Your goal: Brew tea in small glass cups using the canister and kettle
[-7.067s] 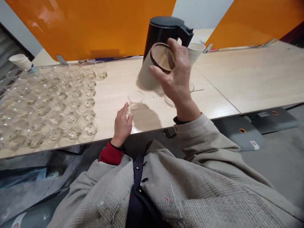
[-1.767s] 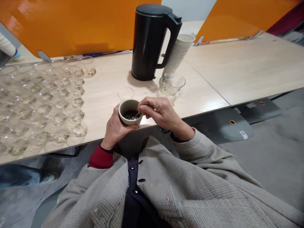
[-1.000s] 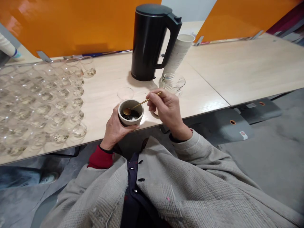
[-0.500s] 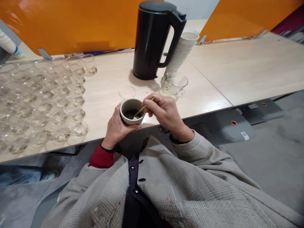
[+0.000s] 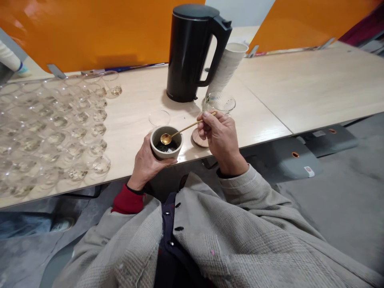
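Observation:
My left hand [image 5: 146, 162] is wrapped round a pale grey cup [image 5: 168, 155] at the table's front edge. Dark loose bits, like tea leaves, lie in the bottom of the cup. Between thumb and fingers, my right hand [image 5: 220, 138] pinches the thin handle of a gold spoon [image 5: 189, 127]. The spoon's bowl hovers just inside the cup's mouth, above the dark bits. Partly hidden by my right hand is a round wooden lid or coaster [image 5: 198, 138]. Behind the cup stands a clear glass [image 5: 159, 117], seen by its rim. A ribbed glass cup [image 5: 220, 103] is behind my right hand.
Many clear cups [image 5: 55, 136] with small bits in the bottom crowd the table's left side. A black kettle [image 5: 189, 56] and a leaning stack of paper cups [image 5: 229, 64] stand at the back. Orange panels [image 5: 90, 32] border the table [image 5: 300, 88]. Grey stools [image 5: 282, 158] are below right.
The spoon has come up out of the dark bits, so its bowl now shows. My right hand has moved right and slightly up, uncovering the wooden disc. My left hand stays on the cup.

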The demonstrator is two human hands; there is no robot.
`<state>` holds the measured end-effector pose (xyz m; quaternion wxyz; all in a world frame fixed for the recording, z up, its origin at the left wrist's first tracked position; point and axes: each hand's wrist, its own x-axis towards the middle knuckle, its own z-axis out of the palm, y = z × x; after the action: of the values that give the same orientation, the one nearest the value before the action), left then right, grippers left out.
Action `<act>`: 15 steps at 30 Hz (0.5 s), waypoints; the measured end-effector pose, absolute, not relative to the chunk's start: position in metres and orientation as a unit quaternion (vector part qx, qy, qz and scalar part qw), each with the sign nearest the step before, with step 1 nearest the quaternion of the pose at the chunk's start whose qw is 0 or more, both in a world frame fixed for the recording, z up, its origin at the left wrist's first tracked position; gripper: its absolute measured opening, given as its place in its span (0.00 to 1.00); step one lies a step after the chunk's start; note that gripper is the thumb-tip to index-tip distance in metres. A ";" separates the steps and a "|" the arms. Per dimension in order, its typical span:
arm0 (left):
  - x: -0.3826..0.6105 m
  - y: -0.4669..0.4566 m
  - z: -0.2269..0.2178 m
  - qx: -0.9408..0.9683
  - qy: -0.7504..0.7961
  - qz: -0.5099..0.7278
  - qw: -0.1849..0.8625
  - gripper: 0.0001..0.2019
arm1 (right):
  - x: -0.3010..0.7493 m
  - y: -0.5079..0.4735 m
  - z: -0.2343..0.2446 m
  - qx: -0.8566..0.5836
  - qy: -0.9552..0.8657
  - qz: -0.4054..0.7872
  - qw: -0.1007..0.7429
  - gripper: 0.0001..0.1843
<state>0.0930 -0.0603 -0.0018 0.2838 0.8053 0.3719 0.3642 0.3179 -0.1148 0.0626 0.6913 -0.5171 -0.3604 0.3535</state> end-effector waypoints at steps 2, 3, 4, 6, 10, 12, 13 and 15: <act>0.093 -0.060 -0.002 0.805 0.371 0.364 0.285 0.53 | 0.318 -0.114 0.061 -0.512 -0.365 0.347 0.696 0.21; 0.093 -0.060 -0.002 0.806 0.370 0.363 0.287 0.53 | 0.318 -0.114 0.061 -0.508 -0.368 0.342 0.700 0.21; 0.093 -0.060 -0.002 0.806 0.369 0.363 0.288 0.53 | 0.319 -0.113 0.060 -0.503 -0.372 0.334 0.705 0.21; 0.093 -0.060 -0.002 0.806 0.371 0.360 0.288 0.53 | 0.320 -0.113 0.059 -0.496 -0.385 0.312 0.713 0.21; 0.093 -0.061 0.000 0.808 0.378 0.349 0.285 0.53 | 0.316 -0.112 0.063 -0.499 -0.416 0.236 0.723 0.21; 0.092 -0.061 0.001 0.809 0.381 0.347 0.284 0.53 | 0.311 -0.113 0.068 -0.506 -0.428 0.183 0.726 0.21; 0.092 -0.061 0.001 0.808 0.382 0.347 0.284 0.53 | 0.308 -0.114 0.070 -0.508 -0.436 0.156 0.727 0.20; 0.093 -0.062 0.002 0.806 0.383 0.348 0.286 0.53 | 0.302 -0.113 0.072 -0.502 -0.453 0.105 0.729 0.19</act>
<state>0.0926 -0.0616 0.0016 0.2860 0.8063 0.3833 0.3481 0.3021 -0.1126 0.0720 0.7290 -0.5025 -0.4529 0.1047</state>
